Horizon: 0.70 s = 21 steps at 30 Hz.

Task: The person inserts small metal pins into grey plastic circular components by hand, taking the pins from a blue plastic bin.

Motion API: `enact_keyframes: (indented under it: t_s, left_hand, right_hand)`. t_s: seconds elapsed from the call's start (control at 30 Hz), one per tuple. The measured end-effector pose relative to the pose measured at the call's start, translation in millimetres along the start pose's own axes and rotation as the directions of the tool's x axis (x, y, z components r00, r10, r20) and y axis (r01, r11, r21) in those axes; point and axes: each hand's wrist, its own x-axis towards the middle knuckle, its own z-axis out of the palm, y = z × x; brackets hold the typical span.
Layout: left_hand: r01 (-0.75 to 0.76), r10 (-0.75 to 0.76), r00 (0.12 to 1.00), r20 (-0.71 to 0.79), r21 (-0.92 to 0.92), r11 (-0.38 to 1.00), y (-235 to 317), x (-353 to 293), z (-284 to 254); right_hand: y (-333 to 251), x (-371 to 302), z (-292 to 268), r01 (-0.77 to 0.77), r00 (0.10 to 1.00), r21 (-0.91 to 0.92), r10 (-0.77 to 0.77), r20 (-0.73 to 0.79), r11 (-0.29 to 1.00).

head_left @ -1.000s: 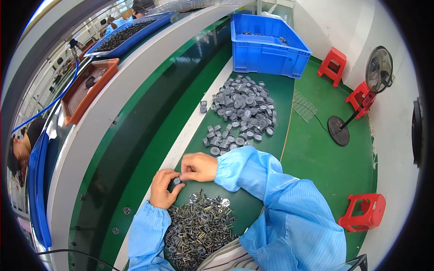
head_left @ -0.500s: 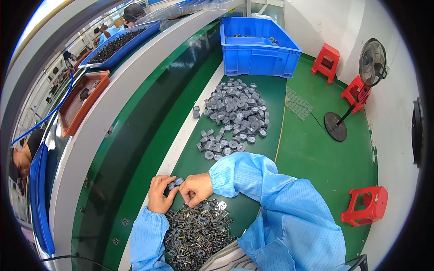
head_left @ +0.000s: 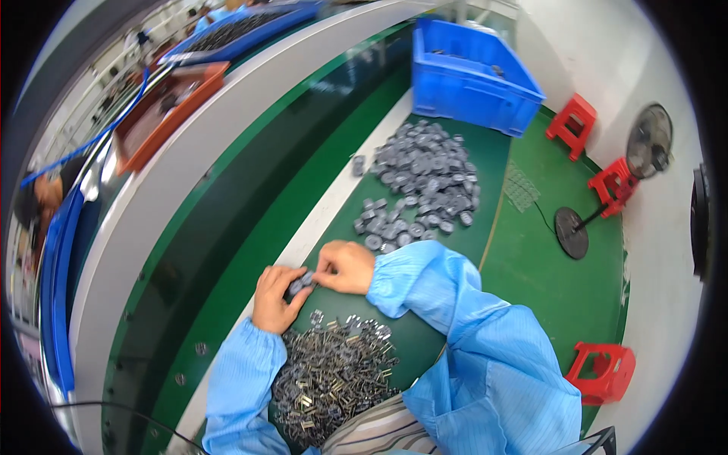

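Note:
My left hand [head_left: 277,300] is closed around small grey round plastic parts [head_left: 302,283], with at least two showing between thumb and fingers. Beside them, my right hand [head_left: 346,267] has its thumb and fingertips pinched together at the edge of these parts. Whatever is in that pinch is too small and blurred to name. Just below both hands, a heap of small metal pieces [head_left: 334,371], silvery with some brass-coloured ones, lies on the green worktop [head_left: 413,334]. Farther off lies a large pile of similar grey round parts [head_left: 428,171].
A blue crate [head_left: 474,95] stands at the worktop's far end. To the left runs a sunken green channel with a pale rail [head_left: 205,106]; beyond it are an orange tray [head_left: 171,114] and blue trays [head_left: 61,280]. Red stools [head_left: 603,371] and a fan [head_left: 648,140] stand on the right. Other people work at far left.
My right hand has lifted away from the metal heap's edge, its fingertips now against the parts in my left hand. The left hand keeps its hold. The whole view has turned somewhat.

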Motion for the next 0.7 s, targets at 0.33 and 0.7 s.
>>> enact_keyframes:
  t_s: [0.33, 0.7]
  left_hand:
    - [0.12, -0.122, 0.988, -0.091, -0.035, 0.992, -6.7, -1.7, -1.6]
    - [-0.008, 0.025, 0.991, 0.134, -0.123, 0.992, 1.0, -3.1, -5.1]
  right_hand:
    - [-12.8, 4.5, -26.6, -0.488, 0.849, 0.61, 0.178, 0.497, 0.624]
    - [-11.6, 8.4, -23.2, 0.24, 0.971, -0.135, -0.237, 0.032, 0.962]
